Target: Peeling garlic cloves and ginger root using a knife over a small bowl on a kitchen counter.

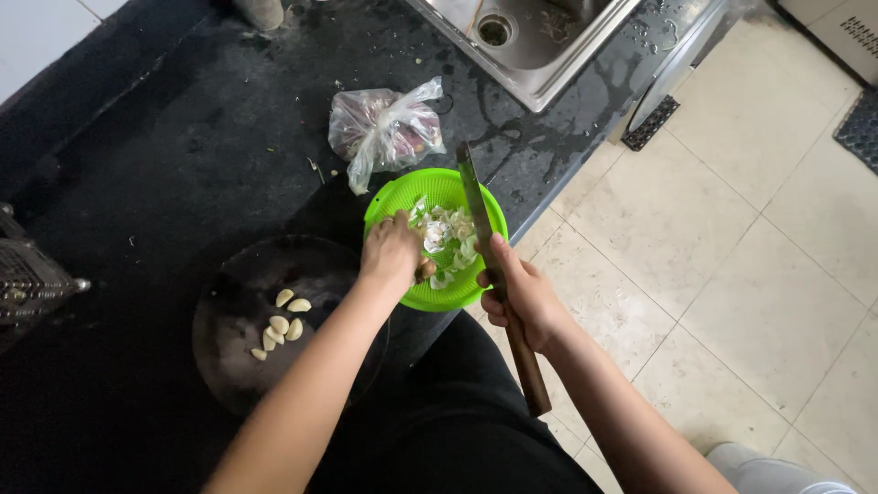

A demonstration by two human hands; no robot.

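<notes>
My left hand (391, 251) is over the near left rim of a green plastic colander (437, 188), fingers closed on a small brownish piece. The colander holds a heap of pale garlic skins (446, 236). My right hand (523, 295) grips a long knife with a wooden handle (527, 366); its blade (473, 187) points away across the colander's right side. Several peeled garlic cloves (280, 326) lie on a round dark board (242, 293) to the left.
A knotted clear plastic bag (384, 128) with dark contents lies behind the colander on the black counter (165, 155). A steel sink (530, 46) is at the back right. Beige floor tiles (732, 238) spread right. A wire rack (27, 279) sits at the left edge.
</notes>
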